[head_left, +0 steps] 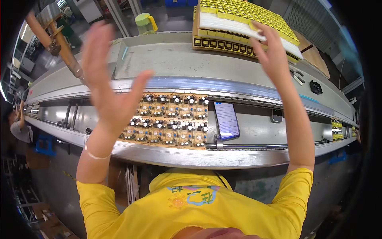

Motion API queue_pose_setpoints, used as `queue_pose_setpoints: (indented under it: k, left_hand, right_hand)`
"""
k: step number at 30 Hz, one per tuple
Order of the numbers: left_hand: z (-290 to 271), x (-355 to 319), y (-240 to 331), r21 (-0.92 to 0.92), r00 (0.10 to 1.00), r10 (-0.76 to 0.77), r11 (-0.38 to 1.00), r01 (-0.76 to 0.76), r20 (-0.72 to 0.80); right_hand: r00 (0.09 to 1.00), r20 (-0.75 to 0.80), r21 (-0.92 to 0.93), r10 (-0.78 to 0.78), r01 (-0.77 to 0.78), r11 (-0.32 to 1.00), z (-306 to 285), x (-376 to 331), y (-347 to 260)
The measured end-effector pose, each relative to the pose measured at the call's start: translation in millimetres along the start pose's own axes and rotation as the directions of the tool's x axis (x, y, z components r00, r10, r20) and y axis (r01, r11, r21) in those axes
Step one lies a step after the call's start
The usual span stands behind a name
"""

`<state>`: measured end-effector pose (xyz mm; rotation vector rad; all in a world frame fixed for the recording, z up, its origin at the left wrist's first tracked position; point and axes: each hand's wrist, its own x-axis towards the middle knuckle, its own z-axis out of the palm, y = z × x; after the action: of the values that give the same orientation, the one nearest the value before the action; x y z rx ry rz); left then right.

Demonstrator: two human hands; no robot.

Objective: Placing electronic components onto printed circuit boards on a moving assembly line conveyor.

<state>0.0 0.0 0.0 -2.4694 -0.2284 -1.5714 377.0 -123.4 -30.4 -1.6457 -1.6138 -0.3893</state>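
Note:
My left hand (107, 87) is raised over the left part of a panel of circuit boards (171, 124), with its fingers stretched up and the thumb apart. It is slightly blurred and appears to hold nothing. The brown panel carries rows of black cylindrical capacitors and small blue parts, and lies on the conveyor rails. At the back right, my right hand (274, 59) reaches to a stack of trays of yellow block-shaped components (246, 12). Its thumb and fingers are apart, with fingertips at a yellow block (253, 26) beside a white foam sheet (223, 23).
Right of the panel lies a phone (227, 121) with a lit screen; a smaller dark device (277, 116) is farther right. Pliers (297, 76) and a black object (316, 87) rest on the bench. A green-lidded pitcher (144, 24) stands behind. Another person (20, 129) is at far left.

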Motion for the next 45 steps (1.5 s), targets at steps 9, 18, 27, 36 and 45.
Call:
queue_pose_setpoints:
  k: [9, 18, 27, 36, 45]
  left_hand:
    - [200.5, 60.4, -16.6, -0.301, 0.95, -0.146, 0.925, 0.23, 0.278]
    - [253.6, 102.2, -23.2, -0.123, 0.921, -0.208, 0.958, 0.261, 0.33]
    - [167.4, 93.4, 12.8, -0.416, 0.902, -0.379, 0.8, 0.432, 0.207]
    - [71.1, -13.2, 36.6, -0.394, 0.705, -0.248, 0.685, 0.613, 0.665]
    - [50.2, -48.6, 44.3, -0.172, 0.552, -0.274, 0.762, 0.624, 0.788]
  right_hand:
    - [0.999, -0.034, -0.179, 0.028, -0.034, 0.983, -9.5, 25.7, 58.4]
    - [0.996, -0.028, -0.008, 0.085, -0.085, 0.996, -4.5, -4.5, -14.6]
    - [0.9, 0.427, 0.469, 0.082, -0.299, 0.831, 13.8, -80.3, -110.5]
    - [0.853, 0.516, 0.312, 0.08, -0.274, 0.91, 32.3, -91.4, -110.1]
    - [0.875, 0.484, 0.187, 0.027, -0.133, 0.973, 31.2, -92.3, -124.6]
